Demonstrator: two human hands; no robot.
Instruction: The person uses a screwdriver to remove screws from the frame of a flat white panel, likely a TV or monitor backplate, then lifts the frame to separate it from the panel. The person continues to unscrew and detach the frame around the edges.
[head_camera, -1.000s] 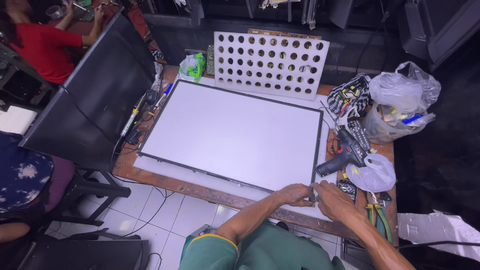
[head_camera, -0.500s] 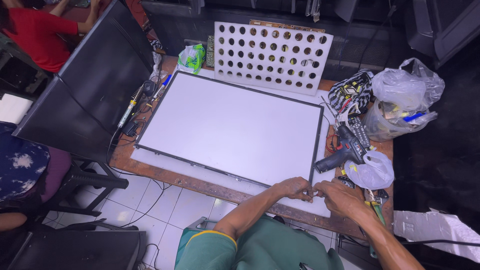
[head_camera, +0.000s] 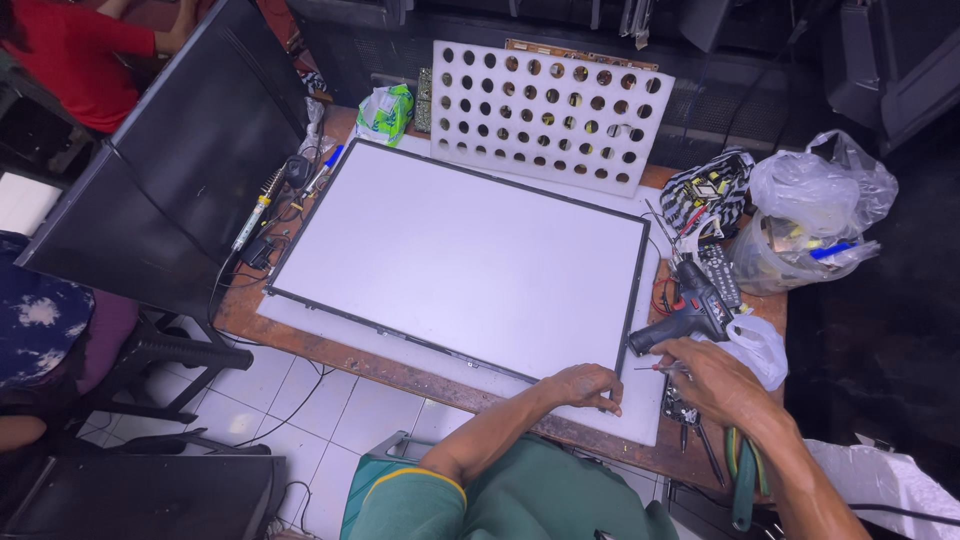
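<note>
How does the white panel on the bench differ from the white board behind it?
The white panel lies flat on the bench and is plain, with a thin dark frame; the perforated board stands tilted at the back, full of round holes, frameless. The panel is larger. The left hand rests on the panel's near corner; nothing touches the board. Both are white and rectangular.

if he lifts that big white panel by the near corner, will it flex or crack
Probably it flexes: the white panel looks very thin and wide, edged by a slim dark frame. Likely fragile, so a lift at one corner, where the left hand rests, risks bending it. Lying flat, it should slide rather than tip.
</note>
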